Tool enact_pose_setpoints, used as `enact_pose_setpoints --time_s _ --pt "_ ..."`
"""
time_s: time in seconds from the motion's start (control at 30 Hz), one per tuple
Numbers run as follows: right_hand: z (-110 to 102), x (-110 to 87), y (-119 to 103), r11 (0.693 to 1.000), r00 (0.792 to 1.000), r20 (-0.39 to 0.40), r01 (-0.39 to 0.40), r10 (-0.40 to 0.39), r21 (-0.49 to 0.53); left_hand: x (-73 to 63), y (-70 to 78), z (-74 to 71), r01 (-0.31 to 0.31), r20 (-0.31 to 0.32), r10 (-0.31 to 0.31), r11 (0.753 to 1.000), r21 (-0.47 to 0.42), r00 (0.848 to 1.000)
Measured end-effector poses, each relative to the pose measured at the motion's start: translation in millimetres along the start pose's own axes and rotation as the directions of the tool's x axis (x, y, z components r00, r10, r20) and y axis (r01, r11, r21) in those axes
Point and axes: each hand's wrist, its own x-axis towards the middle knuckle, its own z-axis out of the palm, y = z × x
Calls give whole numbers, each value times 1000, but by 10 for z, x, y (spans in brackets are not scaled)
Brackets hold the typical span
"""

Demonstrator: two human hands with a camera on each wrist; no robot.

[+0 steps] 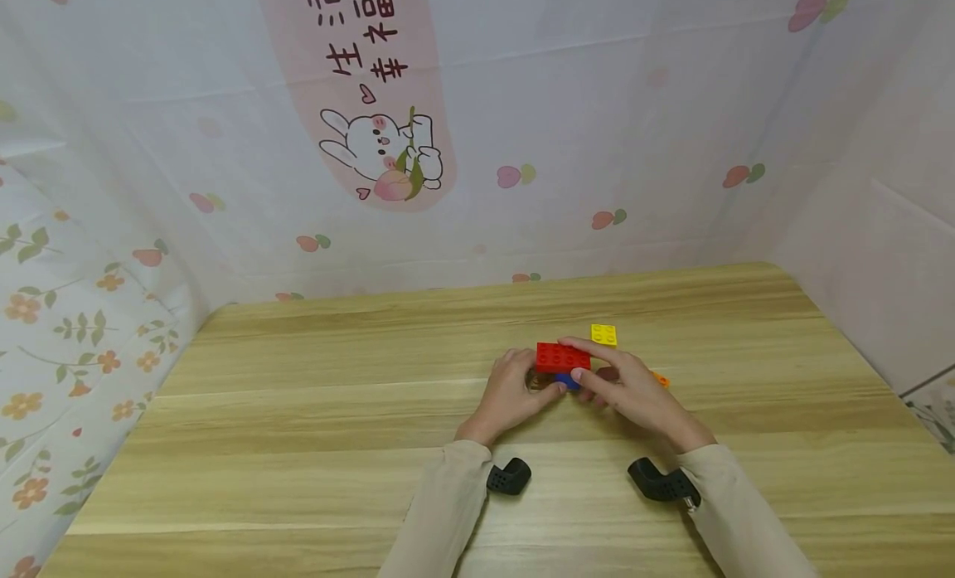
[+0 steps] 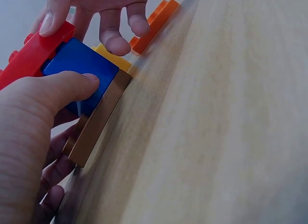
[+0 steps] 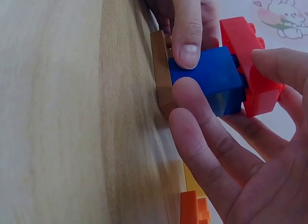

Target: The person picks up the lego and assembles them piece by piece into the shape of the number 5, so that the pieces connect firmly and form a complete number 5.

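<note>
A red toy building brick with studs on top lies over a blue block. In the right wrist view the red brick sits slightly tilted at the blue block's studs. Under the blue block is a flat brown brick on the table, some of its studs showing. My left hand grips the blue block, its thumb pressed on the near side and other fingers behind. My right hand holds the red brick between thumb and fingers, while its lower fingers are beside the blue block.
A yellow brick lies on the wooden table just beyond my right hand. An orange brick lies to the right, partly hidden by that hand in the head view. Printed cloth hangs behind the table's far edge.
</note>
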Motion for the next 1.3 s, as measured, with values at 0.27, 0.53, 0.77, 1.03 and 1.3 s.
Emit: enact_pose_setpoints --time_s 0.27,0.53,0.77,1.03,1.3 --pt "10 9 -4 1000 1000 5 -7 8 -6 -2 1 -8 -2 0 2 1000 -4 1000" --pt "23 15 -10 1000 1000 -1 -1 1 -16 1 10 -16 4 -2 -4 1000 -6 1000" --pt "20 -6 -17 999 1000 -17 -5 5 -35 11 32 -16 -8 -7 8 1000 -7 1000" --pt "33 -2 -1 981 996 -46 61 -71 -187 2 33 -16 20 4 -20 1000 -24 1000" --pt "62 29 -30 971 996 -47 62 -75 -230 2 24 -31 33 -2 -33 994 -100 999"
